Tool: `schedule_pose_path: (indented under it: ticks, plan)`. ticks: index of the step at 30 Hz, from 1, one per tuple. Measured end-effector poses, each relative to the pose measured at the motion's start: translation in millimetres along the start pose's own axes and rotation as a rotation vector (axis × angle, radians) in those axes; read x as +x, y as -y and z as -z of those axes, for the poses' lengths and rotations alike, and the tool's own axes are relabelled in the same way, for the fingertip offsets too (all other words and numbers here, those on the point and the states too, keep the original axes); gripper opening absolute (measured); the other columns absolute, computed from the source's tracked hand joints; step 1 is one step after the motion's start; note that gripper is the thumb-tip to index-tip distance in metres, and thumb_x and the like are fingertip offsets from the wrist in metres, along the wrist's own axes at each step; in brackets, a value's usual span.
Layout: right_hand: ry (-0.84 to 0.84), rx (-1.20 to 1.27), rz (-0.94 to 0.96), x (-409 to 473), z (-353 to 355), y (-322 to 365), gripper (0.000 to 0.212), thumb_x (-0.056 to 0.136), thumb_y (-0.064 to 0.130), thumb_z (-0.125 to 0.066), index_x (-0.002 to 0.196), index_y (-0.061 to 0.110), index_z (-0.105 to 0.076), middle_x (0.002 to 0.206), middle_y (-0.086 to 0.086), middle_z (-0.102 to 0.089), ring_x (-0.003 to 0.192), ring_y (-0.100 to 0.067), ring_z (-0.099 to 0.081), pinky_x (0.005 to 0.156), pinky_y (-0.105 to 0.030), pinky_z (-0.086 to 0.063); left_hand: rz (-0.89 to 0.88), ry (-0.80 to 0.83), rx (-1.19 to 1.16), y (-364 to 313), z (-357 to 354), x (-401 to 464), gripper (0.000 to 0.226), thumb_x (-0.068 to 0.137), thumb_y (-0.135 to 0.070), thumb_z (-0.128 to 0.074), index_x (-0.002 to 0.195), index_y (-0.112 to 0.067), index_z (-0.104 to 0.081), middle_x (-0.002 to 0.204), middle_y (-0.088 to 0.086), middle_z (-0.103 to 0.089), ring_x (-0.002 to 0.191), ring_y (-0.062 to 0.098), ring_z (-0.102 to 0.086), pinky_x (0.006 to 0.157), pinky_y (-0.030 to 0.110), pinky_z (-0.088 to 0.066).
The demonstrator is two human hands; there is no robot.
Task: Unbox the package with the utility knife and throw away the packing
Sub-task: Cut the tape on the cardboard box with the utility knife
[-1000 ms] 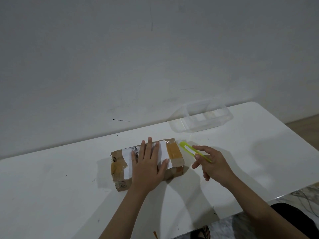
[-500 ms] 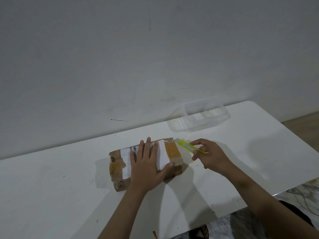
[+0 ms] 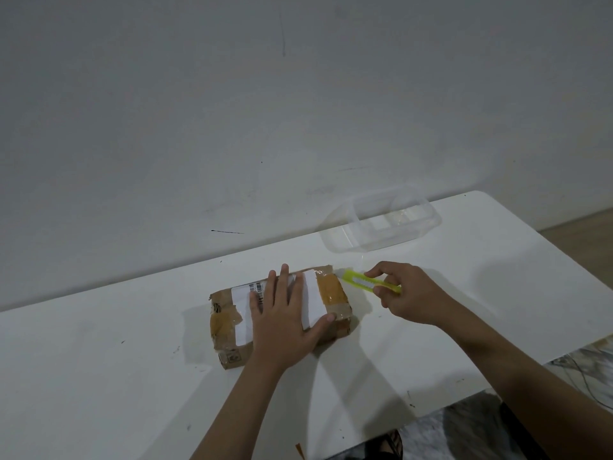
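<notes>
A small cardboard package (image 3: 326, 295), wrapped in brown tape with a white shipping label, lies on the white table (image 3: 99, 376). My left hand (image 3: 285, 323) lies flat on top of it, fingers straight, thumb at its right side. My right hand (image 3: 411, 293) grips a yellow-green utility knife (image 3: 360, 281) just right of the package. The knife's tip points left at the package's far right corner.
A clear plastic container (image 3: 394, 220) stands at the back of the table against the grey wall. The table's front edge runs close to me at the lower right, with marbled floor (image 3: 464, 436) and a foot below it.
My right hand has carried the knife left and slightly away from me, bringing its tip up to the package's far right corner. My left hand stays flat on the package.
</notes>
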State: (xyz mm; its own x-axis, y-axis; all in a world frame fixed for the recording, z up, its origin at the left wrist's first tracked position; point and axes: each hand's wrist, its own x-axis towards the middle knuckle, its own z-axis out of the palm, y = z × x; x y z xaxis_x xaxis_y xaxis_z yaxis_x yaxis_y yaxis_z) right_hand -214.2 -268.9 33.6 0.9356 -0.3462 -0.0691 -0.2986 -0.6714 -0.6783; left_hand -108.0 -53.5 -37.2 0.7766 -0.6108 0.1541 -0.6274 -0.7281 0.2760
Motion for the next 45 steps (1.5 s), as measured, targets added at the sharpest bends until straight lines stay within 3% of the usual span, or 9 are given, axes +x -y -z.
schedule_pose_path:
  ticks: [3, 8, 15, 19, 26, 30, 35, 39, 45]
  plan:
    - [0.015, -0.030, 0.005, 1, 3, 4, 0.017, 0.085, 0.016, -0.061, 0.100, 0.024, -0.063, 0.067, -0.008, -0.066, 0.063, -0.028, -0.062, 0.060, -0.038, -0.053, 0.008, 0.005, 0.004, 0, 0, 0, 0.095, 0.075, -0.085, -0.012, 0.148, -0.025, -0.022, 0.161, 0.001, -0.005, 0.148, 0.023, -0.002, 0.113, 0.059, -0.009]
    - [0.017, -0.089, -0.023, -2, 1, 4, 0.017, 0.085, 0.018, -0.060, 0.099, 0.028, -0.061, 0.062, 0.009, -0.057, 0.052, -0.014, -0.053, 0.052, -0.028, -0.043, 0.027, 0.025, -0.007, 1, 1, 3, 0.096, 0.073, -0.086, -0.012, 0.148, -0.027, -0.020, 0.161, -0.001, -0.002, 0.148, 0.022, 0.000, 0.113, 0.058, -0.006]
    - [0.003, 0.003, -0.028, -19, -2, 0, 0.016, 0.085, 0.015, -0.060, 0.095, 0.028, -0.061, 0.065, -0.007, -0.065, 0.056, -0.024, -0.059, 0.056, -0.036, -0.052, 0.014, 0.031, 0.012, 2, 0, 4, 0.096, 0.073, -0.086, -0.012, 0.149, -0.027, -0.017, 0.161, 0.000, -0.001, 0.148, 0.023, 0.001, 0.113, 0.060, -0.005]
    - [0.007, 0.028, -0.037, -21, -2, 2, 0.016, 0.085, 0.014, -0.060, 0.093, 0.029, -0.060, 0.065, -0.012, -0.065, 0.054, -0.023, -0.057, 0.052, -0.031, -0.048, 0.016, 0.032, 0.017, 1, -1, 3, 0.095, 0.074, -0.086, -0.014, 0.149, -0.028, -0.016, 0.161, 0.000, -0.001, 0.148, 0.023, 0.001, 0.113, 0.060, -0.005]
    - [0.062, -0.024, -0.039, -30, -2, 7, 0.017, 0.085, 0.013, -0.058, 0.095, 0.027, -0.060, 0.060, 0.000, -0.059, 0.050, -0.016, -0.054, 0.056, -0.033, -0.050, 0.023, 0.038, 0.018, 1, -1, 6, 0.096, 0.072, -0.086, -0.012, 0.149, -0.029, -0.016, 0.161, 0.000, -0.001, 0.147, 0.024, 0.000, 0.113, 0.060, -0.006]
    - [0.077, 0.005, -0.060, -33, 1, 8, 0.016, 0.085, 0.014, -0.059, 0.095, 0.027, -0.061, 0.057, 0.000, -0.058, 0.044, -0.008, -0.049, 0.048, -0.025, -0.042, 0.033, 0.042, 0.018, 1, -2, 6, 0.097, 0.072, -0.087, -0.011, 0.149, -0.029, -0.015, 0.161, 0.000, -0.001, 0.147, 0.024, 0.000, 0.113, 0.060, -0.006]
    - [0.094, 0.063, -0.118, -43, 6, 3, 0.014, 0.086, 0.018, -0.059, 0.093, 0.029, -0.062, 0.063, -0.013, -0.065, 0.040, -0.006, -0.046, 0.038, -0.019, -0.037, 0.027, 0.039, 0.016, 1, -1, 7, 0.097, 0.073, -0.086, -0.013, 0.149, -0.027, -0.019, 0.161, 0.002, -0.004, 0.147, 0.026, -0.003, 0.112, 0.060, -0.008]
    - [0.017, 0.114, -0.148, -48, 4, -2, 0.018, 0.086, 0.014, -0.060, 0.093, 0.030, -0.063, 0.060, -0.006, -0.065, 0.042, -0.005, -0.051, 0.039, -0.014, -0.037, 0.033, 0.034, -0.001, 2, -2, 7, 0.095, 0.073, -0.085, -0.015, 0.148, -0.027, -0.019, 0.161, 0.001, -0.005, 0.147, 0.025, -0.003, 0.113, 0.059, -0.006]
    - [-0.204, 0.439, -0.255, -55, -17, 4, 0.017, 0.089, 0.012, -0.056, 0.097, 0.026, -0.060, 0.058, -0.004, -0.064, 0.033, -0.008, -0.046, 0.033, -0.018, -0.036, 0.152, 0.076, -0.095, -6, 10, 13, 0.097, 0.073, -0.086, -0.022, 0.150, -0.028, -0.011, 0.160, 0.000, -0.002, 0.147, 0.022, 0.005, 0.114, 0.058, -0.001]
